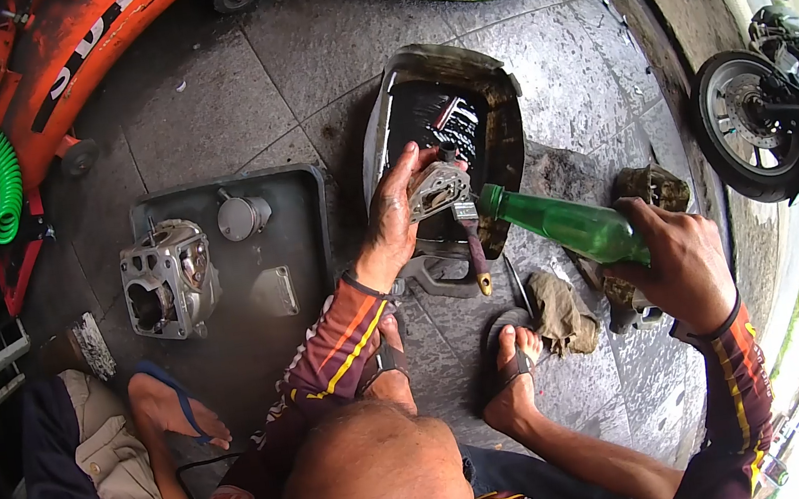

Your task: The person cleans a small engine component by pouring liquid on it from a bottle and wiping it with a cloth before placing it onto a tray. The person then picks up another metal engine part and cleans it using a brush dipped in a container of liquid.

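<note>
Green and see-through, a bottle [568, 222] lies tilted nearly level in the right hand [678, 258], whose fingers wrap its body near the base. Its neck points left, the mouth just beside a grey metal engine part [439, 191] that the left hand [396, 220] grasps between thumb and fingers. That part is above the near end of a grimy basin [516, 123] with dark, shiny liquid inside. 1 paintbrush [476, 249] with a dark red, yellow-tipped handle hangs just below the part; I cannot tell whether the left fingers also hold it.

To the left, a shallow grey tray [295, 182] bears 3 metal pieces: an engine cylinder block [171, 279], a piston [244, 214] and a flat plate [276, 292]. Near the right foot [513, 396], a crumpled brown rag [562, 314] lies on the tiled floor [189, 106].
</note>
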Demonstrator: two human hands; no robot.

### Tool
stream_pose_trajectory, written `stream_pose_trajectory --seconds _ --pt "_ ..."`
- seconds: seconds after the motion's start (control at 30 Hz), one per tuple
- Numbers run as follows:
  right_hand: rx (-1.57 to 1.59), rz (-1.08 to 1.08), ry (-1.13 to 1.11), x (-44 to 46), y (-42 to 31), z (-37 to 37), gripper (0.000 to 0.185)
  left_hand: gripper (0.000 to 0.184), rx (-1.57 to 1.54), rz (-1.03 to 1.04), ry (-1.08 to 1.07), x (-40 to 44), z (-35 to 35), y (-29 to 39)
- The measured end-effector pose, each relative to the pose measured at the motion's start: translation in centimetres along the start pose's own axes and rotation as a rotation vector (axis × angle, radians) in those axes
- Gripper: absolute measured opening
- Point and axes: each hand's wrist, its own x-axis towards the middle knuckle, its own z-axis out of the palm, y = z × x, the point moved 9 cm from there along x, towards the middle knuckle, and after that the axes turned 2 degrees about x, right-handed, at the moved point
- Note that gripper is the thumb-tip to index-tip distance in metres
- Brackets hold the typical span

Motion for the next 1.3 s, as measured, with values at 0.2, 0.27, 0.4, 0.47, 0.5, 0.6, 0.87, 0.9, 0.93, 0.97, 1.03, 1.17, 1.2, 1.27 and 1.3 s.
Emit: stream_pose_trajectory --seconds 0.2,0.27,0.4,0.47,0.5,0.6,0.87,0.9,0.93,0.97,1.03,1.17,1.2,1.27,1.3 --pt "0.001 -0.042 -0.057 0.3 -0.9 0.9 0.053 0.055 0.002 -0.008 0.009 -0.1 0.1 0.0" --pt "0.005 -0.067 -0.033 0.3 -1.2 0.9 0.052 0.055 0.006 -0.005 0.009 -0.2 0.1 0.1" --pt "0.009 -0.055 -0.049 0.2 -1.1 1.3 0.051 0.055 0.014 0.006 -0.001 -0.2 0.1 0.3" --pt "0.011 -0.053 -0.044 0.2 -0.9 1.3 0.051 0.055 0.032 0.017 -0.004 -0.2 0.0 0.4" --pt "0.001 -0.049 -0.038 0.1 -0.8 1.2 0.051 0.055 0.034 0.018 0.010 -0.2 -0.1 0.3" --pt "-0.012 -0.024 -0.036 0.1 -0.6 0.9 0.051 0.055 0.034 0.018 0.021 -0.1 -0.2 0.3" --pt "-0.007 -0.018 -0.065 -0.1 -0.3 1.7 0.052 0.054 0.036 0.029 0.010 -0.1 -0.3 0.4" --pt "-0.008 -0.001 -0.064 0.0 -0.2 1.6 0.052 0.054 0.034 0.026 0.005 -0.2 -0.2 0.5" --pt "-0.009 0.016 -0.063 -0.1 -0.1 1.6 0.053 0.054 0.032 0.021 0.000 -0.3 -0.2 0.4" --pt "-0.008 0.016 -0.063 0.0 -0.1 1.6 0.053 0.054 0.032 0.021 0.001 -0.3 -0.2 0.5" --pt "-0.021 0.021 -0.017 0.0 0.0 1.1 0.053 0.054 0.026 0.024 0.012 -0.3 -0.3 0.5" --pt "-0.007 0.036 -0.027 0.1 -0.1 0.9 0.054 0.054 0.015 0.031 0.033 -0.1 -0.5 0.3" --pt "-0.002 -0.006 -0.013 0.0 -0.2 1.0 0.054 0.054 0.019 0.024 0.037 -0.2 -0.4 0.5" --pt "0.003 -0.047 0.001 -0.1 -0.5 1.1 0.054 0.054 0.023 0.016 0.042 -0.3 -0.3 0.5" --pt "0.002 -0.042 -0.010 -0.1 -0.5 1.1 0.054 0.055 0.035 0.022 0.030 -0.3 -0.3 0.5"
